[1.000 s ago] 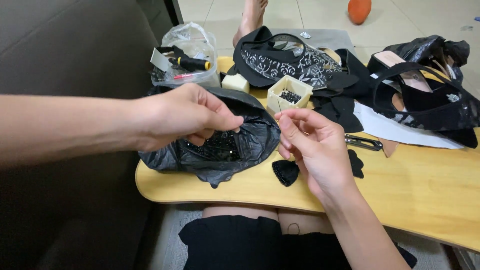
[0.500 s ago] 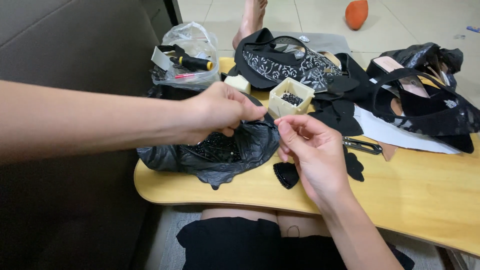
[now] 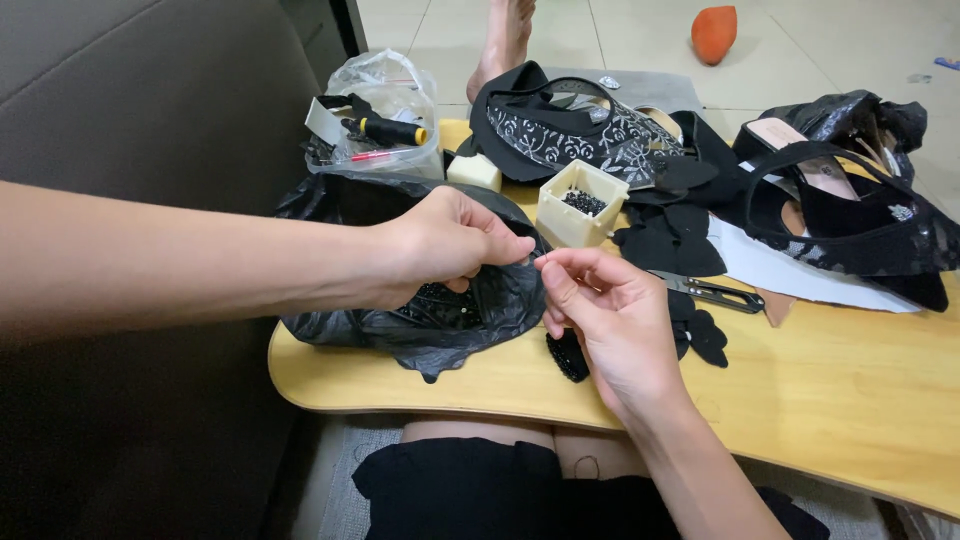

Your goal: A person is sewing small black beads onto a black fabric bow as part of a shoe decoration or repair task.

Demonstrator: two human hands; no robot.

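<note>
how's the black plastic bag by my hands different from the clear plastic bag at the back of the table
The black plastic bag is opaque, spread low and wide at the near edge, while the clear plastic bag is see-through and stands bunched at the far corner. The left hand pinches the black bag's rim, with the right hand beside it; nothing touches the clear bag. The black bag holds small dark beads, the clear one a yellow-tipped tool. Both are crinkled thin plastic.

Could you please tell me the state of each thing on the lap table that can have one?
black plastic bag: open, small dark beads inside
left hand: pinched on the bag's rim
right hand: fingertips pinched together by the left hand
square box: open, dark beads inside
clear plastic bag: open, tools inside
small scissors: lying flat
</note>
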